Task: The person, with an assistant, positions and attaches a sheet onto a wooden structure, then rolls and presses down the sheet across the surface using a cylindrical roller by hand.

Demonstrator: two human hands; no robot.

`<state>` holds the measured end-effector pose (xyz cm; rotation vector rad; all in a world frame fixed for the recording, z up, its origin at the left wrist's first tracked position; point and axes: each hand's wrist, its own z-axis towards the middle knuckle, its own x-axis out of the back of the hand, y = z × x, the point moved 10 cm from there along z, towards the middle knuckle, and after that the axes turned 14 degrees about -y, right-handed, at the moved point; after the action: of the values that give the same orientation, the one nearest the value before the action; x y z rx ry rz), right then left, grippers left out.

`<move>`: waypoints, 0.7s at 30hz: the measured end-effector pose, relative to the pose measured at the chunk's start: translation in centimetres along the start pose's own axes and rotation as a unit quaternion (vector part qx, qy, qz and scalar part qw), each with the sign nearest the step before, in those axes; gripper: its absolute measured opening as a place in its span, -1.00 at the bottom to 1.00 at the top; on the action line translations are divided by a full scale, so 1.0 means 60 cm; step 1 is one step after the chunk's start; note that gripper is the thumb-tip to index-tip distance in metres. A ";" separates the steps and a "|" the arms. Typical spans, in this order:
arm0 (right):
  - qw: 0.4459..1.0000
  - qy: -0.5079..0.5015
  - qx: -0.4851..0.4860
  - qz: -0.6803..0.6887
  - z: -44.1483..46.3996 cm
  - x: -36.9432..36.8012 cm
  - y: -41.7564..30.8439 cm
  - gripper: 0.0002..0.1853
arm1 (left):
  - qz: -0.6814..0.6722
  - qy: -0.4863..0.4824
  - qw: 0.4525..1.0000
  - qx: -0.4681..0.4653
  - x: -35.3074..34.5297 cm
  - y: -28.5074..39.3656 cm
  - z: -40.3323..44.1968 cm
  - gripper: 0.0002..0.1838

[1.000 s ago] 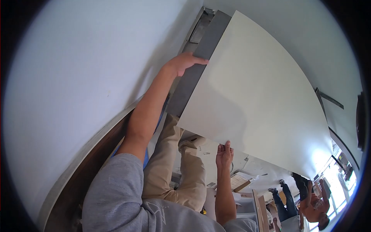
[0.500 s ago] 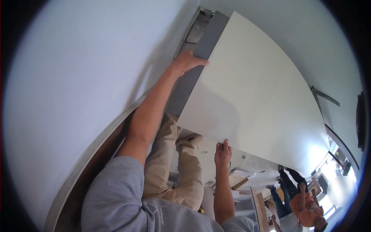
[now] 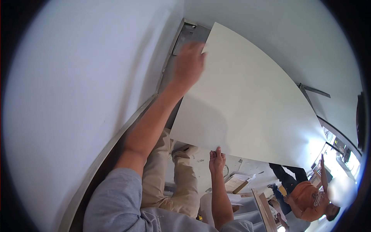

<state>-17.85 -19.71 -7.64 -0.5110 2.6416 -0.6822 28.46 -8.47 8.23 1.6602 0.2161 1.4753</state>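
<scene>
Above the floor (image 3: 197, 164), a broad panel (image 3: 251, 96) pinched at one edge

Beside the smooth white wall (image 3: 73, 85), the large, flat, cream-coloured panel spans the middle of the view, with a dark grey surface showing past its left edge. It looks stiff and thin, probably awkward more for its breadth than its weight, though its material is uncertain. The smooth face may slip under a flat palm, and the corners look easiest to chip; opposite edges, held well apart, would seem the steadiest grip.

The right hand (image 3: 217, 162) is closed on the lower edge, thumb on the face and fingers curled beneath. The left hand (image 3: 189, 65) is by the left edge, fingers partly bent, too blurred to tell whether it grips. The panel's underside and whatever bears it are hidden, glare washes out its right end, and a person in an orange shirt (image 3: 307, 199) is partly blurred.
</scene>
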 end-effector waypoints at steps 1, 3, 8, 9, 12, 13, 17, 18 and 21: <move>1.000 0.008 -0.002 -0.005 -0.004 0.008 0.006 -0.89 | -0.032 -0.009 0.999 -0.001 -0.028 0.006 0.036 -0.59; 1.000 0.007 -0.003 0.006 -0.009 0.000 0.005 -0.89 | -0.025 -0.001 0.999 0.029 -0.074 -0.025 0.147 -0.71; 1.000 0.004 -0.007 0.017 -0.012 -0.007 0.003 -0.87 | -0.145 -0.316 0.887 0.303 -0.201 -0.186 0.282 -0.95; 1.000 0.009 -0.005 0.018 -0.013 -0.012 0.000 -0.86 | -0.244 -0.336 0.846 0.335 -0.225 -0.204 0.280 -0.91; 1.000 0.022 -0.006 0.020 -0.015 -0.007 0.008 -0.85 | -0.148 -0.379 0.852 0.330 -0.196 -0.195 0.267 -0.88; 0.999 0.028 -0.007 0.020 -0.013 -0.005 0.008 -0.85 | -0.156 -0.372 0.848 0.345 -0.192 -0.192 0.266 -0.89; 0.999 0.026 -0.002 0.025 -0.013 -0.002 0.009 -0.84 | -0.186 -0.371 0.827 0.378 -0.202 -0.212 0.259 -0.92; 0.999 0.025 -0.003 0.024 -0.013 -0.003 0.008 -0.84 | -0.191 -0.377 0.824 0.378 -0.207 -0.219 0.262 -0.93; 0.999 0.026 -0.005 0.033 -0.017 -0.018 0.000 -0.84 | -0.176 -0.384 0.829 0.366 -0.200 -0.204 0.263 -0.90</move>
<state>-17.33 -18.86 -6.54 -0.4122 2.6982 -0.6711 43.82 -16.46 -7.40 2.5163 0.6475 0.3428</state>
